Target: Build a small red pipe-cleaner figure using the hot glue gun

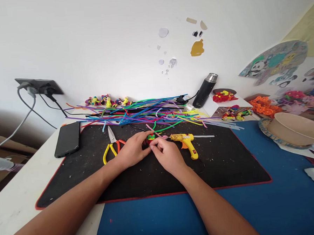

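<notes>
Both hands meet over the black mat (222, 159). My left hand (133, 148) is closed, its fingers curled around a small green and yellow pipe-cleaner piece (151, 137), partly hidden by the fingers. My right hand (169, 154) pinches at the near side of that piece; what lies between its fingertips is too small to make out. A pink pipe cleaner (152, 129) slants up just beyond the fingertips. Right of the hands lies a yellow glue gun (183, 139) with a clear glue stick in its back. Pliers-like cutters (112, 144) with yellow and orange handles lie by my left hand.
Many coloured pipe cleaners (135, 113) lie along the wall behind the mat. A phone (68, 139) rests at the left, a black flask (205, 90) leans at the back. Finished pipe-cleaner figures (107, 100) stand behind; a tan bowl (297, 129) is at the right.
</notes>
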The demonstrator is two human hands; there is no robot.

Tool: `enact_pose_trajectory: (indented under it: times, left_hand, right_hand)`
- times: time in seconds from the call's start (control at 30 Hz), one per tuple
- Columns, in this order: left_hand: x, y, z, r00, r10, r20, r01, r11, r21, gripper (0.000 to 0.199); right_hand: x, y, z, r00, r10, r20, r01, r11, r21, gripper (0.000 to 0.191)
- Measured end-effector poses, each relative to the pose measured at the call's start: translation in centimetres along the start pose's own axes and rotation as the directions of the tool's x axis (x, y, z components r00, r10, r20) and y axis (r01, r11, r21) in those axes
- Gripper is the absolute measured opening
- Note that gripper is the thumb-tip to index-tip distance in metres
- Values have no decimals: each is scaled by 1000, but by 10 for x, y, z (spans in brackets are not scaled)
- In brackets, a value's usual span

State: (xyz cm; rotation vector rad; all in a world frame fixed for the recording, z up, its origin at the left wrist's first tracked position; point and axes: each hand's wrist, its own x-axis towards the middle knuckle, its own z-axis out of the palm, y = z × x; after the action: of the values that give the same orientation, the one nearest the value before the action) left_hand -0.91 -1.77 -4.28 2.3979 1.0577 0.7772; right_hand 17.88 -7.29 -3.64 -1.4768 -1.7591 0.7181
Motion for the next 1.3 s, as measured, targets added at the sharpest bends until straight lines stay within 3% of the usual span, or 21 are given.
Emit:
enact_pose_trajectory:
  times: [0.2, 0.63, 1.0, 1.3]
  left_hand:
    - [0, -1, 1, 1000, -2, 4, 2, 1000, 17, 52]
    - [-2, 1, 3, 997, 65, 43, -70, 991, 114, 53]
    - [-2, 1, 5, 996, 55, 67, -65, 986, 151, 52]
    - [-4, 2, 6, 993, 67, 98, -87, 973, 215, 53]
  right_hand:
    - [0, 0, 0, 1000, 19, -4, -19, 1000, 5, 12]
    - [-1, -2, 0, 999, -19, 38, 26, 982, -188, 10]
    - [0, -2, -1, 998, -29, 47, 38, 979, -199, 10]
    - [-2, -8, -3, 995, -21, 94, 52, 937, -345, 8]
